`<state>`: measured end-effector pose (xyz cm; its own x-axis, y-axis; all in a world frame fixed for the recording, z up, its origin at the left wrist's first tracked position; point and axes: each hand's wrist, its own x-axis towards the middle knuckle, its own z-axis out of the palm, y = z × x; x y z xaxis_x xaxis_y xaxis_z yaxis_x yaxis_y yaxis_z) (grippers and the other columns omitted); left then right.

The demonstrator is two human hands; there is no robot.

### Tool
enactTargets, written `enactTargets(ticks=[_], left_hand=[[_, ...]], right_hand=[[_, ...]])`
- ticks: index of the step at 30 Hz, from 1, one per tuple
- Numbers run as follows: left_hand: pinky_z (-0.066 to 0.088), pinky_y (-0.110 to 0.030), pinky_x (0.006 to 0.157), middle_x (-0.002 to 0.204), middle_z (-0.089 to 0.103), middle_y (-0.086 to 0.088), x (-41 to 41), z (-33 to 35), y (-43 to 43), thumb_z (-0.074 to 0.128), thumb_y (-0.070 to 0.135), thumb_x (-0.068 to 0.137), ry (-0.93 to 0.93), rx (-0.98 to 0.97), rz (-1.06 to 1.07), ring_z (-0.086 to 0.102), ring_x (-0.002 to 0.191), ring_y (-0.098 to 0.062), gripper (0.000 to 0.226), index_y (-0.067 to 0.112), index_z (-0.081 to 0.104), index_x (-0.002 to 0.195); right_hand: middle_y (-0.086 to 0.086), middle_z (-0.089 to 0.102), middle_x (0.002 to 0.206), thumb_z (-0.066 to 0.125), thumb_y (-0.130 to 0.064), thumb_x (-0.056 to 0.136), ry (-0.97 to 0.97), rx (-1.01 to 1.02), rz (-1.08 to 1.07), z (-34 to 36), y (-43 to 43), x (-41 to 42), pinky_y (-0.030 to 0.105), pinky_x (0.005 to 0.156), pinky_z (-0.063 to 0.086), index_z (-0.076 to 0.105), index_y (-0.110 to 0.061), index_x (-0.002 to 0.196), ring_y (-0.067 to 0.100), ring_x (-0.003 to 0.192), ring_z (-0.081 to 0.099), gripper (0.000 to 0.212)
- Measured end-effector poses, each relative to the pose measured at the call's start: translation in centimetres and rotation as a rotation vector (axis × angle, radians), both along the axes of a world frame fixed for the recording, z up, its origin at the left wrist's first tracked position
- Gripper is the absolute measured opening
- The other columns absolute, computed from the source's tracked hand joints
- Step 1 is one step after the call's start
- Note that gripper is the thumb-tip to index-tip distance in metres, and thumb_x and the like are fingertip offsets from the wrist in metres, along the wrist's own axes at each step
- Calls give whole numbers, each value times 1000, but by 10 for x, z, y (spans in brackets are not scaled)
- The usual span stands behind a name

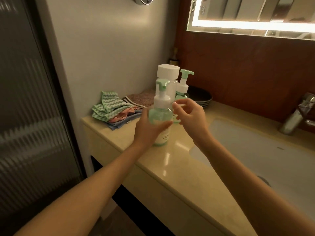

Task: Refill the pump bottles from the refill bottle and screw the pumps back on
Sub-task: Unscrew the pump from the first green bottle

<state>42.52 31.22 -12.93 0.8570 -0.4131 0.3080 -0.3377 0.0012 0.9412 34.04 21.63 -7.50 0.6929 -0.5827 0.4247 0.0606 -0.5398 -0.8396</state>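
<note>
On beige counter [179,167] beside sink [255,150], left grip [146,130] clamps pump bottle [161,114]; right grip [190,116] apart.

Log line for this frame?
left hand: grips near pump bottle | right hand: open, beside its pump | pump: on | refill bottle: capped, behind

Your view is dim and warm: the lit mirror strip [247,25] at upper right is the main light, blown out white. Soft glare streaks lie on the worktop [167,159]. The left edge bows and darkens; detail is soft throughout.
</note>
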Motion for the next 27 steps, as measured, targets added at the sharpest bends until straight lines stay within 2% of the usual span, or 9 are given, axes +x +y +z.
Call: enactTargets(ticks=[6,8,11,13,16,18,21,24,27], left_hand=[[48,-22,81,110,61,13,-40,-6,12,79,38,65,-32,20,-51,57,102,-6,64,29,48,120],[46,-19,78,109,60,13,-46,-4,12,80,36,66,-28,35,-45,56,102,-6,64,30,47,121],[47,-22,80,111,61,10,-49,-3,13,80,34,66,-9,34,-61,57,105,-9,64,28,48,121],[48,-25,82,112,61,9,-50,-3,15,80,34,66,-6,36,-69,57,106,-10,65,28,48,122],[49,-29,85,113,61,9,-49,-3,14,80,36,65,-25,58,-56,57,106,-11,66,29,47,122],[49,-30,85,114,61,8,-49,-4,14,80,37,65,-39,70,-48,56,106,-11,67,29,47,123],[49,-33,88,115,60,9,-48,-4,14,80,37,65,-36,72,-52,56,108,-11,68,29,47,124],[48,-33,91,117,60,10,-49,-4,13,79,37,66,-31,73,-58,55,110,-10,68,30,45,125],[49,-34,91,116,61,10,-50,-4,14,79,39,65,-38,73,-52,56,108,-9,69,30,45,124]], right_hand=[[-3,58,104,68,-46,76,7,-145,17,11,9,-13,17,70,45,54,-18,120,9,90,56,55],[-2,58,106,70,-48,73,25,-192,15,14,11,-15,16,69,44,55,-19,118,10,91,55,55],[-2,60,103,72,-44,74,49,-220,3,20,11,-17,14,65,41,58,-17,114,9,86,55,50],[-2,61,101,72,-38,76,66,-197,25,24,11,-17,18,69,46,58,-16,115,10,87,56,47],[2,64,107,68,-22,81,73,-63,131,25,9,-20,29,83,51,58,-14,114,15,97,60,35],[4,65,111,63,-14,84,53,43,223,25,9,-21,28,84,50,57,-17,113,16,100,61,29],[3,63,115,64,-25,84,50,73,264,24,9,-21,31,87,50,54,-19,121,17,105,59,39],[-1,57,113,70,-41,76,119,-20,156,24,11,-17,32,87,50,52,-19,124,15,103,55,57],[-1,57,110,74,-40,73,122,-18,88,22,12,-16,31,83,51,51,-17,124,15,99,56,60]])
